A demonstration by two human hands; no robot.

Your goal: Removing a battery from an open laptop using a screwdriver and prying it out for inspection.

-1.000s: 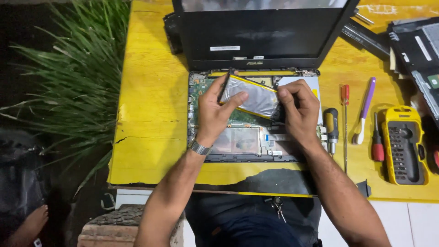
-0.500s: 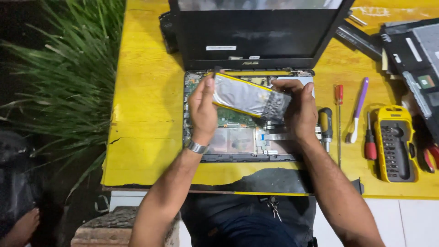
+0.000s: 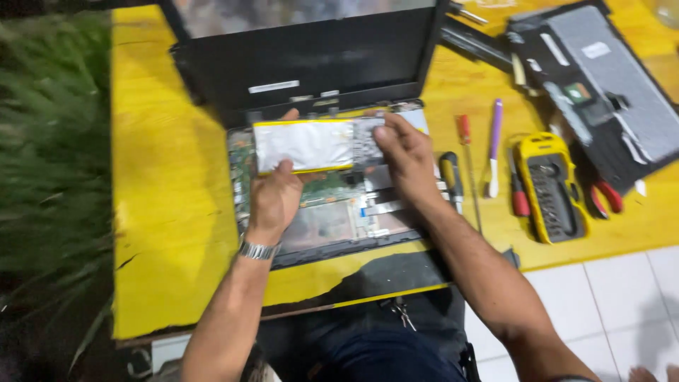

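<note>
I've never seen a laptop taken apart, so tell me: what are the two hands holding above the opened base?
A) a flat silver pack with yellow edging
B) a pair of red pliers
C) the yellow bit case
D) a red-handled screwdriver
A: the left hand and the right hand grip opposite ends of the flat silver pack over the open laptop base, while the tools lie untouched on the yellow table.

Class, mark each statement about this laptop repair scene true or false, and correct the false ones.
1. Both hands, left hand and right hand, hold the flat silver battery pack. True.
2. The opened black laptop sits on a blue table. False: the yellow wooden table is yellow.
3. A yellow screwdriver-bit case lies to the laptop's right. True.
4. The left wrist is bare. False: it wears a metal wristwatch.
</note>
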